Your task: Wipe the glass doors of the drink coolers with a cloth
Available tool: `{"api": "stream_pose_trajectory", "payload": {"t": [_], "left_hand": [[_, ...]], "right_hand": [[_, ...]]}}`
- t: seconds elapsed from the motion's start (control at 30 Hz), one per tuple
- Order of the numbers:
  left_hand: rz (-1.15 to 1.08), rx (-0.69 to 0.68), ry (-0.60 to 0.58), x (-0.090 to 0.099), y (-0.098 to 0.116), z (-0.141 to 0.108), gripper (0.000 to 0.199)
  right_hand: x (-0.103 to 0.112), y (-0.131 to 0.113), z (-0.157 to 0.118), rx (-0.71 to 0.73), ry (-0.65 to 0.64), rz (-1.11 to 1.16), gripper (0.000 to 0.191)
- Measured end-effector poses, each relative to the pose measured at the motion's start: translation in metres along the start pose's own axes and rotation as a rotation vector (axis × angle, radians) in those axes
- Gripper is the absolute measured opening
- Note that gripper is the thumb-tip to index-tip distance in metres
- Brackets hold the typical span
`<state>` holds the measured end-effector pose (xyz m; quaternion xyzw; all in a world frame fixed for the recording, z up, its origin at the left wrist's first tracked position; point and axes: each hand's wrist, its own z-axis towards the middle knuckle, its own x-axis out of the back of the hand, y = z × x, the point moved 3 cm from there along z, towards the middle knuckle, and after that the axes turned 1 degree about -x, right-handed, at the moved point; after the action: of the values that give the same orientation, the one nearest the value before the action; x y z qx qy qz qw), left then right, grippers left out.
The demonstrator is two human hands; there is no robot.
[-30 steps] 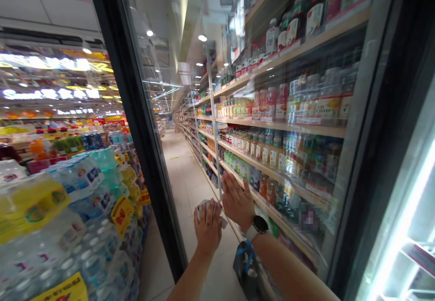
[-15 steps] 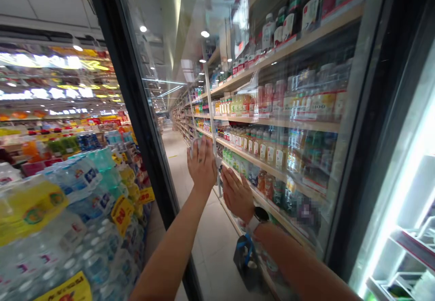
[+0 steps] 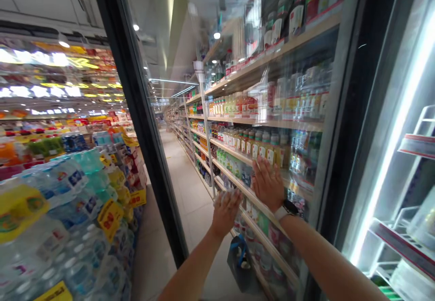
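Observation:
My left hand [image 3: 226,212] presses a crumpled white cloth [image 3: 220,198] against the glass door [image 3: 163,65] of a chilled drinks case. My right hand [image 3: 268,185] lies flat on the same pane, up and to the right of the left, fingers spread and nothing in it. A white-strapped watch [image 3: 283,209] sits on my right wrist. Behind the glass, a wooden shelf [image 3: 248,187] runs just beneath my right hand.
Rows of bottled drinks [image 3: 251,144] fill the shelves behind the glass. A black door frame [image 3: 142,124] stands to the left, and shrink-wrapped water bottles [image 3: 57,206] are stacked beyond it. A dark bag with a blue strap [image 3: 240,264] shows below my hands.
My left hand has slid down and to the right across the glass with the cloth. My right hand has moved up and to the right. The view has turned slightly left.

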<state>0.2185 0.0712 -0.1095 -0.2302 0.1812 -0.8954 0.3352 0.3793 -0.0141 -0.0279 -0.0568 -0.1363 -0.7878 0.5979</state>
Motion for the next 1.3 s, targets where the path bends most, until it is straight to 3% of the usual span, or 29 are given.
{"api": "stream_pose_trajectory", "payload": {"t": [0.07, 0.13, 0.23, 0.37, 0.47, 0.57, 0.77, 0.87, 0.93, 1.03, 1.13, 1.23, 1.3], "left_hand": [[-0.005, -0.102, -0.024, -0.006, 0.015, -0.022, 0.041], [-0.002, -0.175, -0.028, -0.005, 0.007, -0.012, 0.042], [0.042, -0.133, 0.026, 0.004, -0.035, 0.055, 0.047], [0.030, 0.086, 0.114, 0.018, -0.083, 0.159, 0.055], [0.006, 0.181, 0.186, 0.019, -0.081, 0.182, 0.054], [-0.001, 0.152, 0.205, 0.009, -0.049, 0.147, 0.050], [-0.074, 0.040, 0.058, -0.024, 0.032, 0.003, 0.045], [-0.053, -0.122, -0.008, -0.029, 0.044, -0.043, 0.045], [-0.040, -0.265, -0.040, -0.026, 0.031, -0.044, 0.044], [-0.036, -0.307, -0.031, -0.012, -0.011, 0.008, 0.047], [-0.047, -0.142, 0.064, 0.006, -0.048, 0.095, 0.052], [-0.078, 0.189, 0.176, 0.017, -0.060, 0.163, 0.053], [-0.088, 0.300, 0.227, 0.018, -0.053, 0.184, 0.052]], "right_hand": [[0.000, -0.001, 0.001, 0.003, -0.010, -0.007, 0.061], [0.001, -0.001, 0.003, 0.006, -0.008, -0.021, 0.059], [0.001, 0.000, 0.005, 0.002, 0.003, -0.044, 0.056], [-0.003, -0.001, 0.005, 0.002, 0.001, -0.053, 0.056], [-0.003, -0.001, 0.005, -0.001, 0.002, -0.053, 0.058], [-0.002, -0.001, 0.005, -0.010, 0.005, -0.053, 0.059], [-0.003, -0.001, 0.005, -0.021, -0.014, -0.038, 0.063], [-0.002, 0.000, 0.004, -0.019, -0.015, -0.027, 0.065], [-0.002, 0.001, 0.004, -0.010, -0.012, -0.021, 0.065], [-0.003, 0.001, 0.003, -0.013, -0.019, -0.013, 0.065], [-0.005, -0.002, 0.003, -0.025, -0.035, -0.006, 0.063], [0.001, -0.002, 0.007, -0.026, -0.046, -0.001, 0.060], [0.012, 0.005, 0.011, 0.020, -0.068, 0.010, 0.059]]}}
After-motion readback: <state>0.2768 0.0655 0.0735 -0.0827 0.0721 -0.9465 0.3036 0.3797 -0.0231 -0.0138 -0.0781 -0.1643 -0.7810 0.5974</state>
